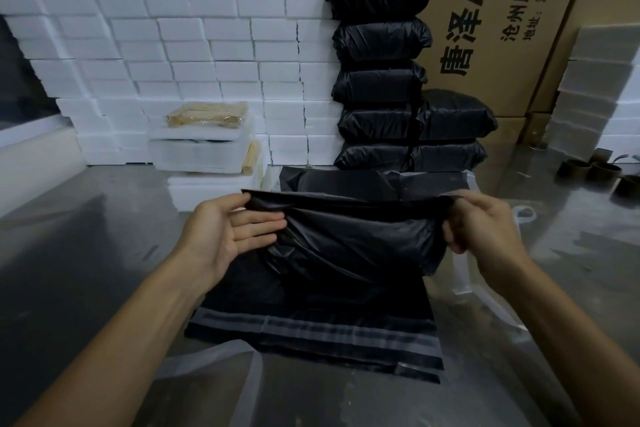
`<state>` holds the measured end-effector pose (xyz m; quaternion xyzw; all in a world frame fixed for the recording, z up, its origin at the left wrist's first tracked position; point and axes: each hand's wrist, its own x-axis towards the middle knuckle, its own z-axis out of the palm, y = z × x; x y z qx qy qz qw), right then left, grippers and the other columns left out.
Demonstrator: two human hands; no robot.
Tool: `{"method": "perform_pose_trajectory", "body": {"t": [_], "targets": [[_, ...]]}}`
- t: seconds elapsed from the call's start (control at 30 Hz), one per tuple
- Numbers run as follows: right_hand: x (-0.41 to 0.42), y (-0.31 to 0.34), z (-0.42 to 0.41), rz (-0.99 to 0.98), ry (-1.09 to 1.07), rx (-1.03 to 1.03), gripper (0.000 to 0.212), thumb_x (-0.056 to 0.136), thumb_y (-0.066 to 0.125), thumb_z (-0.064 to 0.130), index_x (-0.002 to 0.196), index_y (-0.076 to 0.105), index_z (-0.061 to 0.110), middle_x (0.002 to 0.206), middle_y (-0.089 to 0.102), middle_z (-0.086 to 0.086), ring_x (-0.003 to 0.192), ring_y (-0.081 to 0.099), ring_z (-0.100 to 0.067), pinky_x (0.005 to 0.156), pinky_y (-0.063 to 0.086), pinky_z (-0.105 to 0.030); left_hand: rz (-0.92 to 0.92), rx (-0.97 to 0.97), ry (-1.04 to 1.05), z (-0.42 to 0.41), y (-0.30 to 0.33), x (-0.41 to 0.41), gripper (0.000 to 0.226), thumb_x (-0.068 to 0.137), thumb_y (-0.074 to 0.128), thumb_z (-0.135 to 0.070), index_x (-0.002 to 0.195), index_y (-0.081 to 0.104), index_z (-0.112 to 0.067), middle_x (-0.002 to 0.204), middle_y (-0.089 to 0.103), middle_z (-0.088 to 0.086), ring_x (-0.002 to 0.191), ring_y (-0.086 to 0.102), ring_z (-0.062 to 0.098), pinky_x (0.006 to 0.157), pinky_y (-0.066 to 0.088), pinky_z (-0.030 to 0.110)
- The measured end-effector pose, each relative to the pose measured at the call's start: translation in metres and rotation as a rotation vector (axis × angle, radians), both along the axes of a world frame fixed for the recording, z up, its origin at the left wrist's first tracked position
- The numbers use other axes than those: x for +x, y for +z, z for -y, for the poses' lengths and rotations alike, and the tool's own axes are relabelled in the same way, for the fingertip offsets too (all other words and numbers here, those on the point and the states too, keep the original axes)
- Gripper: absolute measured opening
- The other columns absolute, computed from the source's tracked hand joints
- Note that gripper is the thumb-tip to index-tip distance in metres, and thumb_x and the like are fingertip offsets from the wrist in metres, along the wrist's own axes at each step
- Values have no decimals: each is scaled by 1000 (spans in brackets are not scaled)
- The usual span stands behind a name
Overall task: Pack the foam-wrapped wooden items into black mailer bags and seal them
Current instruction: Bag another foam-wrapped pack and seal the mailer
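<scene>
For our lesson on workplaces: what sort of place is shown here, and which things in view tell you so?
Probably a packing or shipping workroom: a stack of filled black mailer bags, a wall of white foam blocks, printed cardboard cartons, and both hands holding an open mailer bag.

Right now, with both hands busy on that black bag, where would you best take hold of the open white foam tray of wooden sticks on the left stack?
Grip the open white foam tray by its two short ends, coming from above and in front. It lies flat on top of the foam stack, and the wrapped wooden sticks fill its middle, so probably only the rims offer a hold.
</scene>
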<state>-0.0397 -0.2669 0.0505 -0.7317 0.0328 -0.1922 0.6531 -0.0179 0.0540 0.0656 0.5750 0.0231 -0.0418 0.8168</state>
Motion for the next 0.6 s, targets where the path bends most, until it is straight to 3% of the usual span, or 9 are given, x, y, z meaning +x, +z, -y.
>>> {"method": "perform_pose_trajectory", "body": {"t": [0.1,0.17,0.27,0.4,0.47,0.6], "targets": [[-1,6,3,-210,157,357,37,100,39,27,106,62,-2,79,76,-17,63,72,-23,50,54,-25,-47,-71,42,2,-7,4,50,91,56,-54,100,57,-5,92,71,29,87,73,36,59,60,33],[1,5,3,-227,170,413,37,96,55,36,101,66,2,86,77,-16,76,76,-25,56,57,-25,-18,-24,65,4,-11,6,39,77,73,-42,90,60,-8,90,74,23,84,74,30,60,59,28],[3,1,-1,-198,126,388,13,82,73,8,94,71,5,82,76,-11,74,74,-18,59,59,-24,36,32,38,2,-19,9,22,60,77,-7,80,69,-4,83,75,12,78,74,18,61,57,23],[4,0,6,-222,200,465,24,87,62,-5,103,72,9,95,78,-10,79,75,-15,66,61,-24,35,-6,-51,-6,-24,13,37,60,68,7,95,72,-3,86,74,12,81,74,19,64,59,25],[5,-4,5,-222,142,352,22,89,64,-3,101,73,13,100,77,-10,83,75,-16,69,60,-26,53,-11,-117,-12,-27,14,39,63,67,8,101,71,-3,98,74,15,91,73,24,68,59,25],[5,-14,-2,-135,-269,-401,16,85,78,13,87,65,23,102,67,-6,92,63,-19,84,54,-38,98,42,-205,-18,-30,14,42,68,69,5,109,69,-3,109,73,17,98,72,25,71,58,24]]}}
